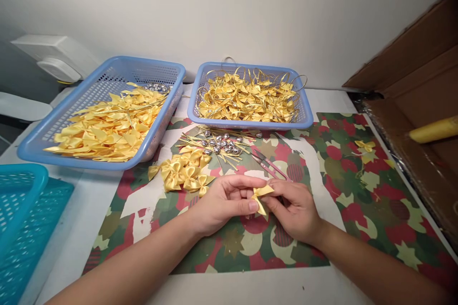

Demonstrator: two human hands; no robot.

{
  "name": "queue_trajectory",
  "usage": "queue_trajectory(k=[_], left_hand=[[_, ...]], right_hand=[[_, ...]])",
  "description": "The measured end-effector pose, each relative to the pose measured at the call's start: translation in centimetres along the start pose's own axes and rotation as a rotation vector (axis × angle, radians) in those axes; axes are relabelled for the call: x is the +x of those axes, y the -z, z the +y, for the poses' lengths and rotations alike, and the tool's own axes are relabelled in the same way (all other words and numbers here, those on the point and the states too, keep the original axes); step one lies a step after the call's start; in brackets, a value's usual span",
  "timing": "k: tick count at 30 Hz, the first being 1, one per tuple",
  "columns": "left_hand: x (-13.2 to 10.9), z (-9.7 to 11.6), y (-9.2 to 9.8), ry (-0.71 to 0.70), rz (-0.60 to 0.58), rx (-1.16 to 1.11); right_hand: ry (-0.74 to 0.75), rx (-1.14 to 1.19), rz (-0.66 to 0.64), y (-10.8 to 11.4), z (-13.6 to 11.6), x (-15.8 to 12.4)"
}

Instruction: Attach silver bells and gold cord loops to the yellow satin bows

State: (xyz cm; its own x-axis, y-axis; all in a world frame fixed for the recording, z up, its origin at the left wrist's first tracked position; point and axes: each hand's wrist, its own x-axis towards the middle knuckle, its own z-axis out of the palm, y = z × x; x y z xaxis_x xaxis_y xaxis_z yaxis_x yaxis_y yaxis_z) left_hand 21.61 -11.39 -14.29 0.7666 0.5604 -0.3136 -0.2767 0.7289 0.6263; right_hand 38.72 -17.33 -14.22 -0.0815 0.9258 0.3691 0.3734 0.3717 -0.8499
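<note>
Both of my hands meet over the patterned paper (pixel 358 190) and pinch one small yellow ribbon bow (pixel 261 197) between them. My left hand (pixel 223 202) has its thumb and fingers closed on the bow's left side. My right hand (pixel 295 207) grips its right side. Just beyond my hands lie a heap of loose yellow bows (pixel 186 171), a cluster of small silver beads (pixel 222 145) with thin gold wires, and pink thread snips (pixel 268 164).
Two blue baskets stand at the back: the left basket (pixel 39 145) holds plain yellow bows, the right basket (pixel 250 123) bows with gold loops. A teal basket (pixel 25 214) sits at the left edge. A cardboard box (pixel 418 86) and a yellow roll (pixel 434 129) are at the right. One stray bow (pixel 365 145) lies on the paper.
</note>
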Motion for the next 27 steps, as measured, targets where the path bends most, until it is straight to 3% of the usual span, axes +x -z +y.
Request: queue_trajectory(k=[9, 21, 27], left_hand=[[-0.18, 0.12, -0.11, -0.033, 0.079, -0.048], [-0.19, 0.28, -0.20, -0.035, 0.072, -0.052], [-0.09, 0.08, -0.03, -0.025, 0.043, 0.000]], right_hand=[[0.040, -0.075, 0.056, 0.00, -0.11, 0.09], [0.045, -0.078, 0.036, 0.09, -0.19, 0.26], [0.121, -0.092, 0.026, 0.00, -0.28, 0.25]])
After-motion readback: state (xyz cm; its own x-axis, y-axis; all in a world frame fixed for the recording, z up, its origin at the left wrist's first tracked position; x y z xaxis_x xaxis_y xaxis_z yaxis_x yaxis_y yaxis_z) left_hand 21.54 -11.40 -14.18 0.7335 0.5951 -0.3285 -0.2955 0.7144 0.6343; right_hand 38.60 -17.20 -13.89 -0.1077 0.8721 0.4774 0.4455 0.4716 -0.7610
